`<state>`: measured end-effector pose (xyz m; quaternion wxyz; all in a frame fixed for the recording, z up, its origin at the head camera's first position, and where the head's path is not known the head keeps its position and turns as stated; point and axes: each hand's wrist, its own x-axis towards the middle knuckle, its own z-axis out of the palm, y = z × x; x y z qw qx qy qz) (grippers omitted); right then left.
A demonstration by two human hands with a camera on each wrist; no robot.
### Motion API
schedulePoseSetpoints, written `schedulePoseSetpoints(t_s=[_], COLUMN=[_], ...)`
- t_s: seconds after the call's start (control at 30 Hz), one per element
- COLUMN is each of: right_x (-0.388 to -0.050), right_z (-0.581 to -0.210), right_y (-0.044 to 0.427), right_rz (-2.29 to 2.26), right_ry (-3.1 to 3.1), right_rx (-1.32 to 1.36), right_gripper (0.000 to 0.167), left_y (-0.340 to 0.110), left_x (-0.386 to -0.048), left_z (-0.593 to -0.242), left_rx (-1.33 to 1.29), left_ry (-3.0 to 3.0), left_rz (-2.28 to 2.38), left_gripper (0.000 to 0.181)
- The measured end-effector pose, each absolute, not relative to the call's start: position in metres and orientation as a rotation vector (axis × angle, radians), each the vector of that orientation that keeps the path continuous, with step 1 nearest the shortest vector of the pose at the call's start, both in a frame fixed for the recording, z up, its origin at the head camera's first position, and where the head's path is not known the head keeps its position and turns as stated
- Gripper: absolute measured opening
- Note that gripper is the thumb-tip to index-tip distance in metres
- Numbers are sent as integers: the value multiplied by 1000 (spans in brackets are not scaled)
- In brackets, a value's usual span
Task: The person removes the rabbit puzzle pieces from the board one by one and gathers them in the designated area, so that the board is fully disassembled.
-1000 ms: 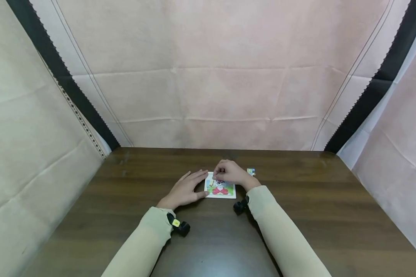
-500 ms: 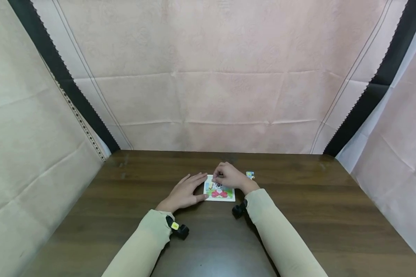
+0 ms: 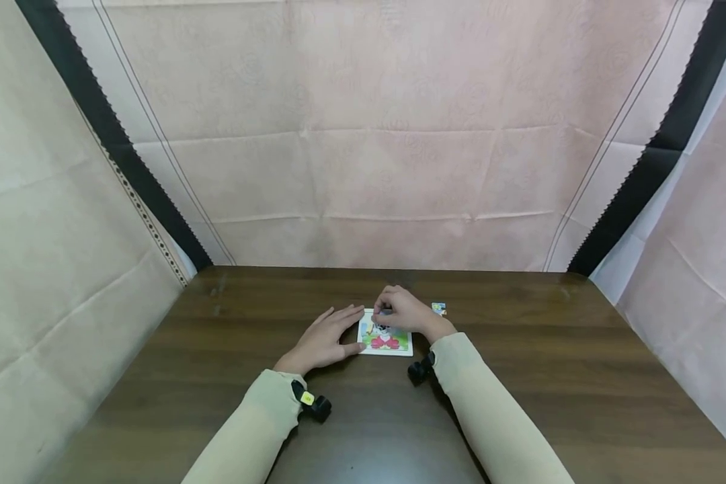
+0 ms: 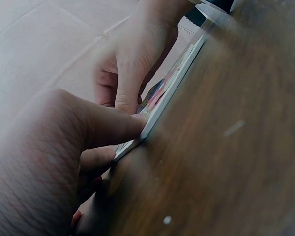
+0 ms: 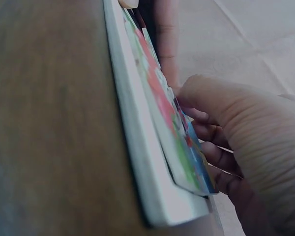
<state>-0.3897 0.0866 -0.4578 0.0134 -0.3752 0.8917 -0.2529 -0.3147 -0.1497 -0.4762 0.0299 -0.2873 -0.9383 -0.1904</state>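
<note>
A small jigsaw puzzle in a white-rimmed tray [image 3: 384,343] lies on the table, showing a cartoon animal with red shapes on green. My left hand [image 3: 320,341] rests at its left side with extended fingers. In the left wrist view, the thumb of my left hand [image 4: 54,147] presses on the tray's rim [image 4: 160,120]. Over the puzzle's upper part, my right hand [image 3: 407,313] has curled fingers and pinches a puzzle piece, mostly hidden by the fingers. In the right wrist view, the thumb of my right hand [image 5: 255,128] touches the picture [image 5: 160,98] from above.
A loose puzzle piece [image 3: 438,308] lies on the table just beyond my right wrist. The brown wooden table [image 3: 556,396] ends at pale fabric walls [image 3: 393,168] at the back and sides. Each wrist wears a black camera [image 3: 319,408].
The view has tilted slightly, so everything sits a little lower in the frame. My right fingers shift slightly over the puzzle's upper part; my left hand stays at the tray's left side.
</note>
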Motion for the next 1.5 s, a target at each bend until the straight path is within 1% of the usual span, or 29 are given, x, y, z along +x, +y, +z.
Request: schedulePoseSetpoints(t_s=[0.2,0.37,0.6,0.73,0.87,0.97,1.1,1.23,1.5], right_x=[-390,-394,-396,-396,-397,-397,-396,-390,-382], right_z=[-454,-450,-445,-445,-448,-451,-456,-461,-470], right_y=[87,89,98,101,102,102,100,102,104], right_rz=[-771,-863,-966,-1014,-1040,-1066,-1045,-964,-1010], right_ry=[2797,2756,2695,2647,2628,2623,2676,2792,2775], right_rx=[-1208,-1260,-1169,-1129,-1134,-1187,-1304,-1386,-1395], right_gripper=[7,7,18,22,23,24,21,14,5], left_y=[-149,-149,-149,-149,-149,-149,-149,-148,-149], left_x=[-316,-319,-322,-322,-322,-321,-320,-317,-315], left_z=[-475,-473,-473,-472,-473,-473,-475,-477,-480], left_rx=[-873,-869,-879,-856,-842,-848,-846,-846,-853], left_ry=[-2892,-2886,-2880,-2898,-2922,-2914,-2909,-2909,-2902], left_rz=[-589,-571,-566,-539,-523,-540,-549,-567,-594], left_gripper=[74,75,75,76,77,77,78,77,75])
